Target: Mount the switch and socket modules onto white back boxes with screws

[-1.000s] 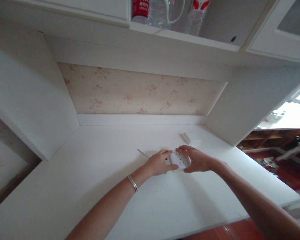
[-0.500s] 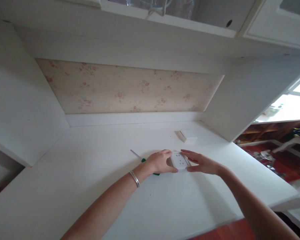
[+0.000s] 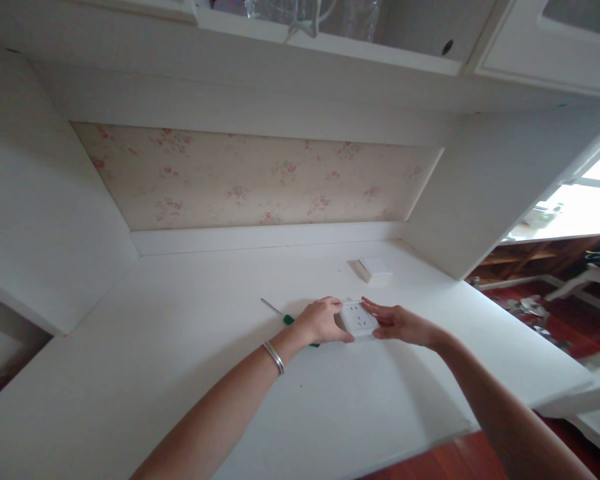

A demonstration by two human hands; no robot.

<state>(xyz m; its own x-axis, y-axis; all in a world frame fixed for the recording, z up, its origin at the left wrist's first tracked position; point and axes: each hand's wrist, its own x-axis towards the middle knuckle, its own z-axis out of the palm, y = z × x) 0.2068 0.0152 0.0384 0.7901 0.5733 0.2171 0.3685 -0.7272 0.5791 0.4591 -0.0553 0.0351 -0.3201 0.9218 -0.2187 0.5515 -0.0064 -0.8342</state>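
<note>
A white wall socket [image 3: 359, 317] with several dark slots faces up on the white countertop [image 3: 220, 400], held from both sides. My left hand [image 3: 325, 320], with a silver bracelet at the wrist, grips its left edge between thumb and fingers. On the opposite edge, my right hand [image 3: 397, 323] presses with its thumb and fingertips. Partly under my left hand lies a screwdriver [image 3: 288, 320] with a green handle, its metal shaft pointing to the back left. Whether the socket touches the countertop I cannot tell.
Behind the hands stands a white box-like piece [image 3: 376, 269], perhaps another socket or switch. A floral back panel [image 3: 260, 180] closes the rear, with side walls left and right. An overhead cabinet [image 3: 250, 73] holds clear glassware. The front edge drops to a red floor [image 3: 440, 460].
My right hand's fingers have closed in on the socket's right edge. The left hand keeps its hold. The camera view has shifted slightly.
</note>
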